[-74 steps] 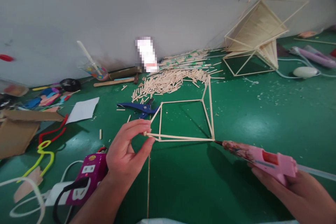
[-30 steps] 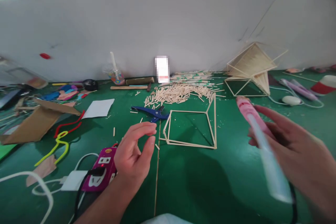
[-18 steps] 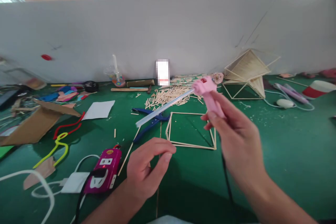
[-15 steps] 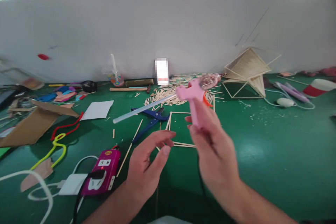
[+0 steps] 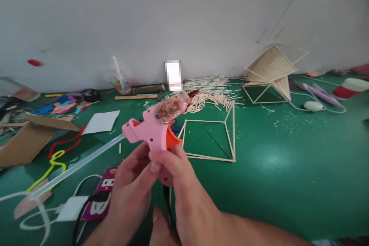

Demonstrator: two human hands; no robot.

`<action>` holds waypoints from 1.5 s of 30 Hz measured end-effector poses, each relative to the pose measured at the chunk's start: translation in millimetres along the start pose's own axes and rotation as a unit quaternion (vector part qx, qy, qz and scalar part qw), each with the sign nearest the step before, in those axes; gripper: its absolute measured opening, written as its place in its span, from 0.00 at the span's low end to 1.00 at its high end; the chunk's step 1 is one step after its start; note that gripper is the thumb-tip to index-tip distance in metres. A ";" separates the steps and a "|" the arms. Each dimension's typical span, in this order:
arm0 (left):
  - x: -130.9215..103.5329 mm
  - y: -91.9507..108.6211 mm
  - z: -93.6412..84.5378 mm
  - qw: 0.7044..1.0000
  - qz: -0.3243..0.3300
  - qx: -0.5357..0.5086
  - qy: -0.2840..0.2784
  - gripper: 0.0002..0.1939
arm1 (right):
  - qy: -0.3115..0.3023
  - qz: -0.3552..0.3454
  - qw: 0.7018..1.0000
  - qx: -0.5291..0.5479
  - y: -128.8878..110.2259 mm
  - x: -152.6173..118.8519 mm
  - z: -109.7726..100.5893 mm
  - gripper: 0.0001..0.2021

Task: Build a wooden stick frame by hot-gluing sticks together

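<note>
A pink hot glue gun (image 5: 152,130) with an orange trigger (image 5: 173,136) is held up in front of me, its nozzle pointing up and to the right. Glue residue coats the front of its body. A long translucent glue stick (image 5: 77,165) sticks out of the back, down to the left. My right hand (image 5: 184,184) is closed around the handle, fingers by the trigger. From the other side, my left hand (image 5: 131,188) closes on the handle too, thumb against it. Behind the gun, a frame of thin wooden sticks (image 5: 209,158) rests on the green table (image 5: 273,184).
Short wooden sticks (image 5: 210,102) lie piled near the grey partition (image 5: 201,27). A larger stick model (image 5: 271,69) stands at the back right. On the left are a magenta power strip (image 5: 96,209), cables, a cardboard piece (image 5: 34,142) and white paper (image 5: 100,122).
My right hand has brought the glue gun left and lower, turning it so the nozzle points right. My left hand has closed on its handle. The view has shifted slightly.
</note>
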State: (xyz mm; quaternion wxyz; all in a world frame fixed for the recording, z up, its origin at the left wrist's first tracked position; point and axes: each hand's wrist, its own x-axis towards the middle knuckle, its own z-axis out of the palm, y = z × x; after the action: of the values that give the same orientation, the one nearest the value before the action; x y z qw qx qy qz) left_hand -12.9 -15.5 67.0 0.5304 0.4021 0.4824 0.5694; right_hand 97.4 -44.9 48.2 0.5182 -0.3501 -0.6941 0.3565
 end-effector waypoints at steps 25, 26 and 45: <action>16.9 -22.3 -20.4 0.994 0.095 0.029 0.046 0.09 | -0.230 0.087 0.834 -0.494 76.5 29.9 -40.7 0.07; 17.9 -22.9 -20.3 0.994 0.094 0.029 0.045 0.10 | -0.236 0.087 0.830 -0.499 77.3 30.0 -40.4 0.08; 19.7 -28.8 -21.8 0.996 0.067 0.041 0.046 0.11 | -0.216 0.091 0.835 -0.498 76.6 28.0 -46.7 0.09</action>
State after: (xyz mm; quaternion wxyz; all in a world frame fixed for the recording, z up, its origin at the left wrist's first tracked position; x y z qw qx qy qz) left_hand -30.0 0.6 33.2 0.4518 0.4279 0.5011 0.6014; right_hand 145.4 23.6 5.4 0.0765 -0.5364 -0.8371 0.0749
